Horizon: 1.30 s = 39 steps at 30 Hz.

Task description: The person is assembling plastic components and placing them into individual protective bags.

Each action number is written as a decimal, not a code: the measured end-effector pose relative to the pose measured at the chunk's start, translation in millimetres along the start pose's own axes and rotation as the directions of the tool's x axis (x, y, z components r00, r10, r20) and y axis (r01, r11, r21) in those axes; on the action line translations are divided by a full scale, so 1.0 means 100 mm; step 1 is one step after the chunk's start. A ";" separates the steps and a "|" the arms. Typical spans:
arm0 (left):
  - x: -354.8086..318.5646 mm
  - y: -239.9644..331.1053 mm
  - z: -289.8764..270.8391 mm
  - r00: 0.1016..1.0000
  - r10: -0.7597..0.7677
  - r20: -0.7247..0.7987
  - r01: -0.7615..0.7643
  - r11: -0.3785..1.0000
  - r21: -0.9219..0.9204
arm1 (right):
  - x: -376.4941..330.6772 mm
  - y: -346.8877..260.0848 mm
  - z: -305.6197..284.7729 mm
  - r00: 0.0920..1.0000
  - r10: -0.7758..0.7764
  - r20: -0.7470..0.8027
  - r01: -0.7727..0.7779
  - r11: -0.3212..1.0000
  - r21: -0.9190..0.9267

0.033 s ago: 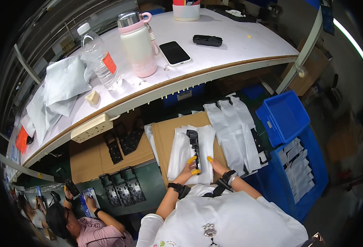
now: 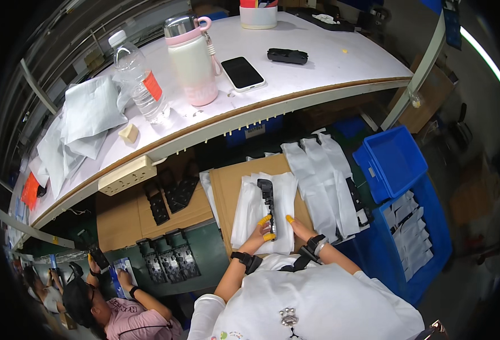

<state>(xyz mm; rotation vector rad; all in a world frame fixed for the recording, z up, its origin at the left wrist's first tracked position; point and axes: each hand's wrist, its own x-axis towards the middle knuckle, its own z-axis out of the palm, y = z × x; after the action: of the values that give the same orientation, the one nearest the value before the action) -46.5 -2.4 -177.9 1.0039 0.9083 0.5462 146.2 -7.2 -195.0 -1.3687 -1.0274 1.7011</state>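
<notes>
A long black plastic part (image 2: 267, 198) lies lengthwise on a small pile of white foam bags (image 2: 244, 218), over a brown cardboard sheet (image 2: 223, 187). At its near end my left hand (image 2: 257, 237) is closed on it, yellow covers on two fingertips. My right hand (image 2: 302, 230) is at the pile's right edge, its yellow-tipped finger on the top white bag (image 2: 284, 198) and its other fingers mostly hidden; it seems to pinch that bag. A gap separates this hand from the black part.
Several black parts (image 2: 170, 263) lie to the left, filled white bags (image 2: 323, 181) to the right. Beyond are a blue bin (image 2: 394, 161) and a blue crate of bags (image 2: 411, 232). A shelf (image 2: 318, 56) holding a bottle (image 2: 139, 85), tumbler (image 2: 192, 62) and phone (image 2: 243, 73) overhangs. A co-worker (image 2: 131, 311) sits left.
</notes>
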 end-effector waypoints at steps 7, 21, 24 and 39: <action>-0.04 0.06 0.01 0.997 -0.029 0.066 0.043 0.973 -0.227 | 0.02 0.14 -0.03 0.988 -0.117 0.099 0.130 0.982 -0.140; -1.15 1.55 0.32 0.782 0.544 0.304 -0.057 0.547 -0.835 | 0.02 0.41 -0.30 0.971 -0.104 -0.213 0.082 0.991 -0.110; -1.25 1.57 0.37 0.766 0.578 0.282 -0.030 0.469 -0.882 | 0.04 0.44 -0.31 0.984 -0.047 -0.172 0.034 0.996 -0.079; -1.01 1.77 0.39 0.913 0.386 -0.134 -0.266 0.310 -0.913 | 0.01 0.30 -0.30 0.990 -0.004 -0.138 -0.017 0.988 -0.150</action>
<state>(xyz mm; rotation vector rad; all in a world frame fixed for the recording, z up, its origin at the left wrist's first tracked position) -65.8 -16.4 28.1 0.1203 0.1366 1.1799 174.0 -15.1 -226.4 -1.5645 -1.0918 1.5349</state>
